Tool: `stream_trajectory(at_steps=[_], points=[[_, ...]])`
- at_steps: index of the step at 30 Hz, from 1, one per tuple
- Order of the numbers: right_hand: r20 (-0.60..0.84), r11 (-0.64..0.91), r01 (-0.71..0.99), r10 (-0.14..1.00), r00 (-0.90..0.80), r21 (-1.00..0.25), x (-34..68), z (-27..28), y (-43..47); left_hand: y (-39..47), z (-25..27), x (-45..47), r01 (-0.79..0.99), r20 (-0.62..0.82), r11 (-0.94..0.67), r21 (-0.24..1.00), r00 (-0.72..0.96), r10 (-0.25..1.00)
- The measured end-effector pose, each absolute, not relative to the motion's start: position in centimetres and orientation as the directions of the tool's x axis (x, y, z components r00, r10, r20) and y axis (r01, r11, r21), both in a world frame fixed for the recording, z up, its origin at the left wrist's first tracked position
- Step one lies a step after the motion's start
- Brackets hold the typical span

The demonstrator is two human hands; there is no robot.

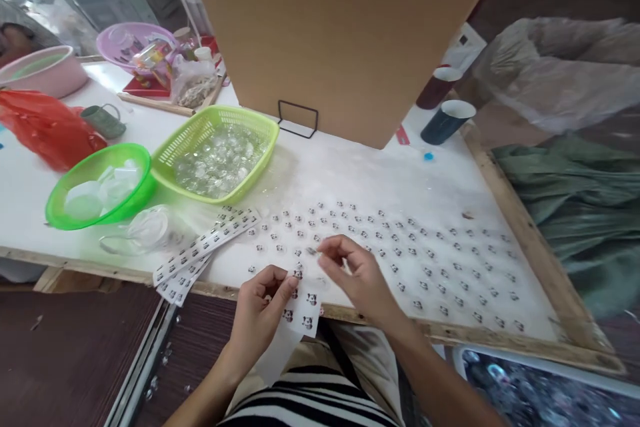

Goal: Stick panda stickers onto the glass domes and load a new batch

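My left hand (263, 307) pinches a strip of panda stickers (306, 312) between thumb and fingers, over the table's front edge. Just right of it, my right hand (357, 273) hovers low over the table with thumb and forefinger curled together. A tiny greyish piece shows at its fingertips, too small and blurred to name. Many small round clear pieces with panda pictures (395, 237) lie spread in loose rows across the white tabletop around both hands. More panda sticker strips (200, 250) lie overlapping on the left, sticking out past the edge.
A yellow-green basket (270, 140) holds clear pieces. Beside it are a green bowl (143, 173) with whitish contents and a clear cup (150, 227). A tall cardboard panel (340, 33) rises at the back. Dark cups (443, 127) stand right; wooden strips (530, 233) rim the table.
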State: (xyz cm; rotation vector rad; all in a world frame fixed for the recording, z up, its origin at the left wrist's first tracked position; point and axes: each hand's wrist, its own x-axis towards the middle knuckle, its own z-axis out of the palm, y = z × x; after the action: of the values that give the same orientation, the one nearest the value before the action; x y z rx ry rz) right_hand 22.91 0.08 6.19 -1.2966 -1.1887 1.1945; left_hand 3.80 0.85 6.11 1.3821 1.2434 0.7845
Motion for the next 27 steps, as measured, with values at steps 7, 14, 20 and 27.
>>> stream_trajectory(at_steps=[7, 14, 20, 27], points=[[-0.004, -0.004, -0.044, 1.0, -0.007, -0.999, 22.0, 5.5, 0.0, 1.1, 4.9, 4.7, 0.257, -0.181, 0.098, 0.961, 0.323, 0.929], [0.078, 0.085, -0.016, 0.957, 0.279, -0.996, 27.4, 5.9, 1.9, 0.7, 4.7, 5.0, 0.257, -0.231, 0.147, 0.955, 0.333, 0.914], [0.02, -0.095, 0.241, 0.899, 0.437, -0.966, 35.8, 0.4, 8.0, 0.1, 3.6, 4.8, 0.255, -0.285, 0.197, 0.947, 0.38, 0.88], [-0.1, -0.251, 0.352, 0.913, 0.396, -0.902, 36.7, -3.5, 10.4, 0.0, 3.9, 4.6, 0.256, -0.304, 0.216, 0.942, 0.383, 0.872]])
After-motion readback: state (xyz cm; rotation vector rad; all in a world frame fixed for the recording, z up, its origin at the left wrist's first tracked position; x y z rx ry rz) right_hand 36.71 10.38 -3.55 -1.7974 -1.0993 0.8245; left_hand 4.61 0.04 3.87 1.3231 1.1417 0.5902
